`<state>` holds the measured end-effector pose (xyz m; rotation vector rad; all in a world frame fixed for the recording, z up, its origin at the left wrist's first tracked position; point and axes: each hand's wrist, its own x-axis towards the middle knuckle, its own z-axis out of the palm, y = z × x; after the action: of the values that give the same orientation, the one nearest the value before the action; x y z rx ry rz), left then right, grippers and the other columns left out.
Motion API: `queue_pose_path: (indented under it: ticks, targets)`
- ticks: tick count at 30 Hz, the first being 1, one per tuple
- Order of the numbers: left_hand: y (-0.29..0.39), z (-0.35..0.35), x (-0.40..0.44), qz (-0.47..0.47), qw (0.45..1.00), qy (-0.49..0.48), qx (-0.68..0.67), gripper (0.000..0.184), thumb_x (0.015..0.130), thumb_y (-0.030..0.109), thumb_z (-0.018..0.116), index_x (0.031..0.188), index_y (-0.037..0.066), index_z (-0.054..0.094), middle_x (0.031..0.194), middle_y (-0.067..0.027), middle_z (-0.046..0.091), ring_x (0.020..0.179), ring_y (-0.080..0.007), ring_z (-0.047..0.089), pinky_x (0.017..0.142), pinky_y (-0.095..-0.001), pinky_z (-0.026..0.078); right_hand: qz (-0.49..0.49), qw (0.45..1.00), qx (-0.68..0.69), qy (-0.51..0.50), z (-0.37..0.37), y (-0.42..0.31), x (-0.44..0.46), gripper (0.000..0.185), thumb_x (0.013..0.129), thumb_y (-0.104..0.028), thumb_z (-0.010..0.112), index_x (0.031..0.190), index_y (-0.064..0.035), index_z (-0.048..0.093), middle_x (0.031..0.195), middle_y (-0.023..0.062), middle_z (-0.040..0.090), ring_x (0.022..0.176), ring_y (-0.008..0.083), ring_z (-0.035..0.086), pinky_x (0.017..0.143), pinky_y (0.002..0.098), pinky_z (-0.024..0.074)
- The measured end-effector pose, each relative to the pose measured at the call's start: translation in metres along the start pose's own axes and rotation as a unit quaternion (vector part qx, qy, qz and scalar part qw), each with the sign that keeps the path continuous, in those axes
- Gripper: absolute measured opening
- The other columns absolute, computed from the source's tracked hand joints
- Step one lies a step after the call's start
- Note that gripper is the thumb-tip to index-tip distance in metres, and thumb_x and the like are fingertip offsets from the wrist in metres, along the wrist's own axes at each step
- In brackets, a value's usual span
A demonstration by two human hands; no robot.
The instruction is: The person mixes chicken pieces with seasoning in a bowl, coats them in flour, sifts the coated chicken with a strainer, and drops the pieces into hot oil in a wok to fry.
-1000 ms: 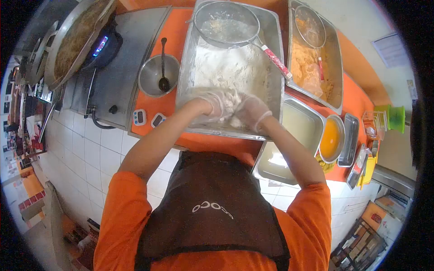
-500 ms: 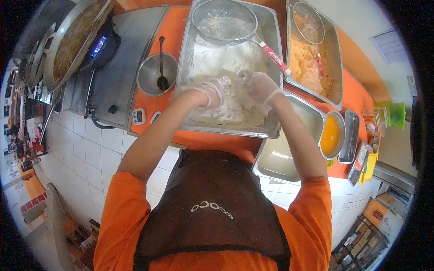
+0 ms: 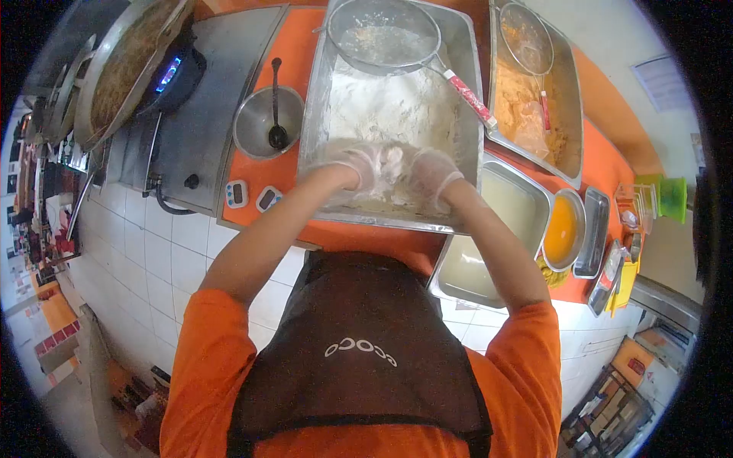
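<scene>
A deep metal tray [image 3: 466,137] holds white flour [image 3: 382,107]. Both hands wear clear plastic gloves and are down in the flour at the tray's near side. My left hand [image 3: 359,169] touches whitish flour-coated pieces [image 3: 392,162] from the left; its fingertips are buried or blurred. Close by on the right, my right hand [image 3: 432,174] curves toward the same pieces, its fingers partly hidden by flour. A round sieve [image 3: 383,38] with a red and white handle [image 3: 467,98] rests across the tray's far end.
A steel bowl with a black spoon [image 3: 276,136] and two small timers [image 3: 237,194] are left of the tray. Farther left, a burner flame [image 3: 169,75] burns beside a large pan [image 3: 126,72]. Rightward are an orange-powder tray [image 3: 519,114], a pale-liquid tray [image 3: 489,267] and an orange-liquid bowl [image 3: 561,229].
My hands were close together a second ago, then spread apart half a second ago. Now they have come nearer each other again, around the white pieces.
</scene>
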<state>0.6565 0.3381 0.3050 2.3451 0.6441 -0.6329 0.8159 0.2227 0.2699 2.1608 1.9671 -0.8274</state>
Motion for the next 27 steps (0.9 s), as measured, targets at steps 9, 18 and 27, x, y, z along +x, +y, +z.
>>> queue_pose_path:
  ticks: [9, 18, 27]
  targets:
    - [0.018, -0.035, -0.028, -0.003, 0.995, 0.056, -0.077, 0.037, 0.081, 0.008, 0.050, 0.115, -0.003, 0.060, 0.105, -0.0272, 0.065, 0.098, -0.0391, 0.065, 0.083, -0.0459, 0.050, -0.099, 0.982, 0.053, 0.150, -0.033, 0.003, -0.023, 0.030, 0.082, -0.018, 0.059, 0.107, -0.0007, 0.056, 0.077, 0.0224, 0.062, 0.073, 0.0397, 0.062, 0.067, 0.0463, 0.0486]
    - [-0.019, 0.012, 0.020, 0.038, 0.994, -0.014, 0.098, 0.033, 0.076, 0.021, 0.059, 0.098, -0.002, 0.069, 0.100, -0.0260, 0.066, 0.093, -0.0339, 0.067, 0.081, -0.0428, 0.052, -0.078, 0.988, 0.106, 0.084, -0.030, -0.019, -0.023, 0.032, 0.087, -0.018, 0.054, 0.113, -0.0027, 0.063, 0.106, 0.0186, 0.066, 0.096, 0.0379, 0.063, 0.085, 0.0403, 0.0496]
    - [-0.019, 0.024, 0.025, 0.005, 0.998, -0.027, 0.050, 0.041, 0.078, 0.020, 0.058, 0.111, -0.003, 0.065, 0.104, -0.0225, 0.067, 0.095, -0.0336, 0.066, 0.081, -0.0439, 0.051, -0.209, 0.975, -0.013, 0.072, 0.043, 0.005, 0.014, 0.074, 0.077, -0.031, 0.068, 0.139, -0.0038, 0.039, 0.101, 0.0208, 0.067, 0.099, 0.0338, 0.065, 0.087, 0.0388, 0.0496]
